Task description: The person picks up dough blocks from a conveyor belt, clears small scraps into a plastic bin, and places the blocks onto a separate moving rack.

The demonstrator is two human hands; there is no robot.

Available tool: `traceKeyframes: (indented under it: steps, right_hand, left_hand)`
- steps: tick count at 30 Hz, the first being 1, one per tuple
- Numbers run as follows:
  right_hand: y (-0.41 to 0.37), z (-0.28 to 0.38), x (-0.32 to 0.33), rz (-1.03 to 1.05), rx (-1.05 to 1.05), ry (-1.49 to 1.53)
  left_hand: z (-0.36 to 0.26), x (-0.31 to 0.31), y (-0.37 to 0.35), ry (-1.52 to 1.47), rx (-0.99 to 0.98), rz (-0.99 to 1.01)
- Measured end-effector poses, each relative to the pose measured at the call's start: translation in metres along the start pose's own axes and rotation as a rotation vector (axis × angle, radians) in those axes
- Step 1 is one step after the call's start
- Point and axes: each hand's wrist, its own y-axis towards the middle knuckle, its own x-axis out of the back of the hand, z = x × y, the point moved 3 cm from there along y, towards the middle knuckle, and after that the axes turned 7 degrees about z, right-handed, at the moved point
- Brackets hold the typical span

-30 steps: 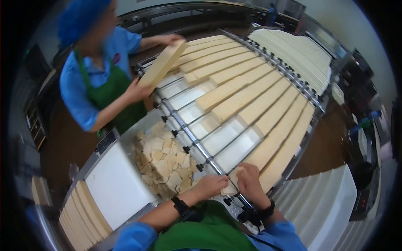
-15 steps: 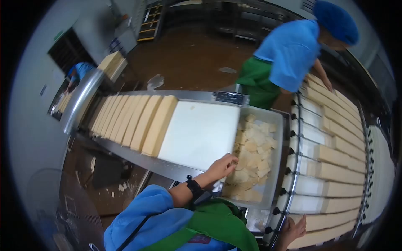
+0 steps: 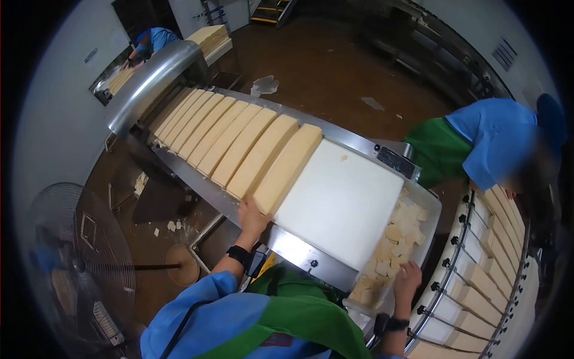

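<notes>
My left hand (image 3: 254, 220) is at the near end of a long pale-yellow block (image 3: 292, 167), its fingers and thumb closed about the end. This block is the rightmost of a row of similar blocks (image 3: 236, 134) lying side by side on the white conveyor belt (image 3: 341, 200). Over the edge of a grey plastic tub (image 3: 431, 224), my right hand (image 3: 408, 280) hangs with loosely bent fingers and nothing visible in them. Thin pale scraps (image 3: 394, 239) fill the tub beneath it.
A curved metal hood (image 3: 158, 84) spans the conveyor's far end. On the right, a second conveyor (image 3: 472, 281) carries more blocks between rails; a co-worker (image 3: 496, 140) leans over it. Another person (image 3: 156, 40) works beyond the hood. A floor fan (image 3: 78, 263) stands at lower left.
My view has turned left. My left hand has moved from beside the scrap tub to the rightmost block. My right hand has left the second conveyor's edge and is now over the tub.
</notes>
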Motion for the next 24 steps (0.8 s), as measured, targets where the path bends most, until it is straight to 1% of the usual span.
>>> traceKeyframes:
  steps: [1,3,4,5,6,7,9,10,11,12,14,16,17,18,20,22,24]
  right_hand:
    - [0.029,0.013,-0.025,0.040,0.059,0.034]
    - [0.086,0.057,-0.070,0.100,0.188,0.051]
    - [0.111,0.079,-0.097,0.115,0.204,0.001]
    - [0.136,0.100,-0.125,0.128,0.218,-0.050]
    - [0.158,0.120,-0.152,0.189,0.187,-0.042]
    - [0.182,0.146,-0.169,0.307,0.140,-0.063]
    - [0.224,0.193,-0.206,0.293,0.130,-0.056]
    - [0.245,0.221,-0.212,0.342,0.062,-0.036]
    - [0.262,0.241,-0.226,0.308,0.049,-0.061]
    - [0.279,0.266,-0.228,0.303,0.054,-0.061]
    - [0.305,0.310,-0.227,0.378,0.030,-0.063]
    - [0.325,0.334,-0.237,0.392,0.012,-0.053]
    - [0.332,0.342,-0.241,0.413,-0.009,-0.044]
    - [0.336,0.349,-0.243,0.403,-0.003,-0.041]
    - [0.334,0.349,-0.244,0.451,-0.105,-0.030]
    - [0.333,0.343,-0.241,0.442,-0.137,0.012]
    - [0.326,0.330,-0.220,0.450,-0.285,0.079]
  left_hand:
    - [0.007,0.001,0.006,-0.008,0.011,-0.001]
    - [0.011,-0.006,0.014,-0.034,-0.143,0.100]
    - [0.015,-0.007,0.017,-0.040,-0.138,0.102]
    - [0.013,-0.008,0.018,0.038,-0.187,0.106]
    - [0.008,-0.008,0.019,0.115,-0.239,0.108]
    - [0.001,-0.004,0.017,0.133,-0.196,0.150]
    - [-0.004,-0.001,0.016,0.163,-0.212,0.165]
    - [-0.004,-0.001,0.015,0.201,-0.226,0.181]
    - [-0.003,-0.001,0.014,0.198,-0.226,0.176]
    - [-0.004,0.000,0.014,0.208,-0.250,0.173]
    - [-0.008,0.004,0.015,0.218,-0.277,0.161]
    - [-0.011,0.007,0.016,0.263,-0.284,0.224]
    - [-0.012,0.007,0.016,0.293,-0.312,0.212]
    - [-0.013,0.009,0.017,0.293,-0.316,0.200]
    - [-0.017,0.010,0.016,0.322,-0.319,0.246]
    - [-0.019,0.012,0.019,0.336,-0.353,0.231]
    - [-0.020,0.012,0.020,0.309,-0.339,0.305]
